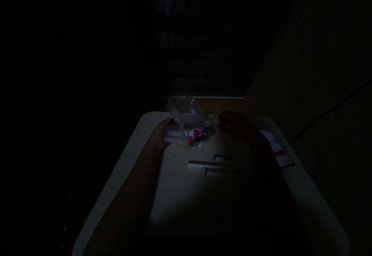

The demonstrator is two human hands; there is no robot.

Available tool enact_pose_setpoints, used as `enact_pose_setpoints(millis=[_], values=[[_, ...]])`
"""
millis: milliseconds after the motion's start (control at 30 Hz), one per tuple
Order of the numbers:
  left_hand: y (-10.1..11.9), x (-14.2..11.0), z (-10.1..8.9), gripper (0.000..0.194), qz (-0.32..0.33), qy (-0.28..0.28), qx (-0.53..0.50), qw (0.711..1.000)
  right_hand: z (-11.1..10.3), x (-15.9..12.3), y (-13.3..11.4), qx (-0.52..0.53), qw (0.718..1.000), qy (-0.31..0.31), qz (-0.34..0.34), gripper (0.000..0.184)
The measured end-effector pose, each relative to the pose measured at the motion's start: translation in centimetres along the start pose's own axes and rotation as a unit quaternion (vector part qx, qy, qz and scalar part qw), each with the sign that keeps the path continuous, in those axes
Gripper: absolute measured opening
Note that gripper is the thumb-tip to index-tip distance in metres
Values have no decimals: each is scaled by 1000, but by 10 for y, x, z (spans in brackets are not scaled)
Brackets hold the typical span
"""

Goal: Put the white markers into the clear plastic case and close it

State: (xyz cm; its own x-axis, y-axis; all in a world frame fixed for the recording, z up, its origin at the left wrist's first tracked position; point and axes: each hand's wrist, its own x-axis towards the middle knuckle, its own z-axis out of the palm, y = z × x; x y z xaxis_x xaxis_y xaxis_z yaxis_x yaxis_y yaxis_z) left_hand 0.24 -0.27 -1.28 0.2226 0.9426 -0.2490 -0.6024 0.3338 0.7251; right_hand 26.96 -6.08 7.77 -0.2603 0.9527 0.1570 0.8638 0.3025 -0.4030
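My left hand [159, 135] is closed round the left end of a clear plastic case [183, 126], tilted above the table with its lid raised. Inside lie several markers [196, 133], their orange, pink, red, green and purple cap ends facing right. To the right of the case, my right hand [229, 122] is closed on a marker with a yellow-green end [216, 117]; the rest of it is hidden in shadow. Below the hands, a yellow-ended marker [209, 165], a purple-ended marker [223, 158] and a green-ended marker [217, 172] lie on the tabletop.
The room is very dark. A white table [171, 194] with rounded corners bears everything. At its right edge lies a phone [277, 147] with a lit screen, partly behind my right forearm. A dark cable [328, 112] runs along the wall at right.
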Motion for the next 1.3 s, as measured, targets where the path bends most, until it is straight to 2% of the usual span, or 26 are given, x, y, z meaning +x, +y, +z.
enact_pose_setpoints(millis=[133,300,433,567,667,767,1000,1167,1300], values=[[-1,3,-4,21,-8,-3,10,1000,-13,-9,-10,29,993,105,-46,16],[1,-1,-3,19,3,7,2,1000,-31,-34,-38,44,965,239,-102,44],[0,-2,-8,19,-1,12,0,1000,-37,-56,-63,52,930,331,-152,38],[-1,4,-16,19,3,12,11,1000,-36,-71,-81,51,904,384,-183,25],[0,6,-17,20,1,7,17,1000,-38,-77,-91,-10,911,383,-155,27],[0,6,-15,18,4,4,24,1000,-39,-79,-95,-37,924,352,-144,29],[0,4,-12,20,4,-34,21,999,-41,-74,-97,-6,953,264,-146,26],[2,2,-10,21,0,-45,8,999,-42,-70,-95,17,956,233,-180,28],[2,1,-8,20,2,-49,10,999,-39,-67,-91,43,952,217,-213,22]])
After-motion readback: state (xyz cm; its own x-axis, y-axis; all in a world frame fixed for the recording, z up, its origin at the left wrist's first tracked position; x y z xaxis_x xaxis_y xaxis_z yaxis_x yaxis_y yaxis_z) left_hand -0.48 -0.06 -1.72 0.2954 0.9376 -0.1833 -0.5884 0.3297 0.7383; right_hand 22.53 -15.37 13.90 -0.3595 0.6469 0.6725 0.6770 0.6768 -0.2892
